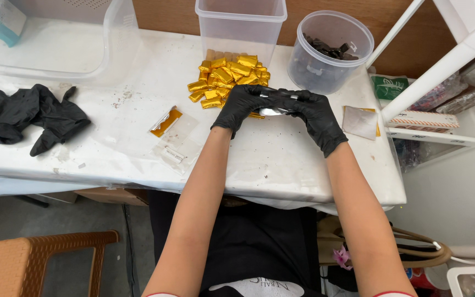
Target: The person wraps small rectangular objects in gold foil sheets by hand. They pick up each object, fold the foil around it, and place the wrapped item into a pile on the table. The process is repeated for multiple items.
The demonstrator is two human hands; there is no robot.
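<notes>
Hands (279, 107) seemingly pinch silver foil wrapper (275, 111).

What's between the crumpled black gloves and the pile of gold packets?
In the head view, a small clear plastic bag with a gold wrapper lies between the crumpled black gloves and gold foil packets.

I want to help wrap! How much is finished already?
Done: a heap of small gold foil-wrapped blocks on the white table. In hand: both black-gloved hands, left hand and right hand, hold a silvery foil piece. Left: dark pieces in the round clear plastic tub.
</notes>
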